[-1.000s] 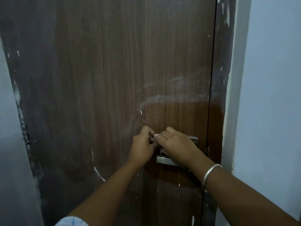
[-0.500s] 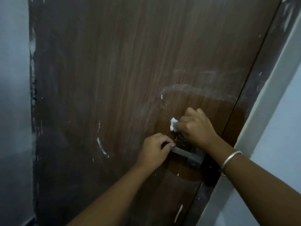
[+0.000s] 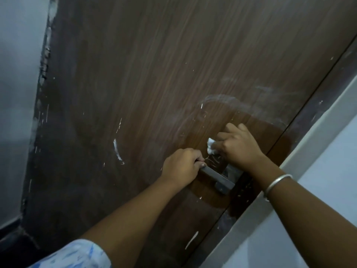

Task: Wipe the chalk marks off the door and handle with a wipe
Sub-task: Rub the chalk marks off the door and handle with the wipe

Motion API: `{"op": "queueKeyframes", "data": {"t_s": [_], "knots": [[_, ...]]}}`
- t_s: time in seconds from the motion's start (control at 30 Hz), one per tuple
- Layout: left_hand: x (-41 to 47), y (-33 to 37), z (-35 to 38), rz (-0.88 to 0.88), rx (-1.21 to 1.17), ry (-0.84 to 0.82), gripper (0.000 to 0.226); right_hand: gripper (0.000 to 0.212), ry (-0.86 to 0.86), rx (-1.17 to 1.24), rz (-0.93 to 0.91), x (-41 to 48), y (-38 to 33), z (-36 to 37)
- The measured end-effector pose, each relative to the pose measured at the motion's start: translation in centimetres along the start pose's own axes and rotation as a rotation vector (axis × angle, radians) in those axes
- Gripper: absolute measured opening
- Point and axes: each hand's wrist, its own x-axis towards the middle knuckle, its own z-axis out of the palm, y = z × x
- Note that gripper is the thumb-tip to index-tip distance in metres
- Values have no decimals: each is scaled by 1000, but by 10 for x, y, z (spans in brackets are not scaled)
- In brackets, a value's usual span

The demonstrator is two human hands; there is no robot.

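The handle (image 3: 216,176), a grey metal lever, sits low on the right side of the brown wood-grain door (image 3: 164,64), close to the door's closing edge. The left hand (image 3: 181,167) has its fingers clamped around the free end of the handle, covering that end. Just above the handle, the right hand (image 3: 239,147) has its fingers closed on a small crumpled white wipe (image 3: 211,145), which pokes out on the side away from the door's edge and is pressed against the door. The right hand hides the plate behind the handle's pivot; scribbled white chalk (image 3: 212,160) shows on the strip between the two hands. A silver bangle (image 3: 277,183) rings the right wrist, below and to the right of the handle. A pale patterned sleeve (image 3: 77,254) shows at the lower left, well below the handle.

Around the handle the wood looks darker and clean; a pale arc of smeared chalk (image 3: 231,101) curves above that patch. A short white streak (image 3: 116,149) lies to the left of the handle, another streak (image 3: 191,239) well below it, and small white flecks dot the panel. The dark door frame (image 3: 318,93) runs just right of the handle, with a grey-white wall (image 3: 318,190) beyond it. Far left of the handle, a second wall (image 3: 17,64) meets the door along a chipped edge.
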Motion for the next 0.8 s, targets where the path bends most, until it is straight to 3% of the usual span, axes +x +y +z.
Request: {"op": "queueKeyframes", "data": {"t_s": [0.1, 0.2, 0.43, 0.63, 0.8], "knots": [[-1, -1, -3, -32, -14, -39, 5, 16, -71, 16, -5, -2, 0, 3], [0, 0, -4, -60, -26, -66, 4, 20, -159, 46, -2, -8, 11, 4], [0, 1, -4, -93, -25, -59, 2, 25, -58, 22, 77, 6, -8, 5], [-1, -2, -3, -121, -28, -72, 4, 22, -167, 55, 93, -6, 2, 6], [-1, -2, -1, -104, -23, -46, 2, 14, -31, 49, 138, 2, -13, 6]]}}
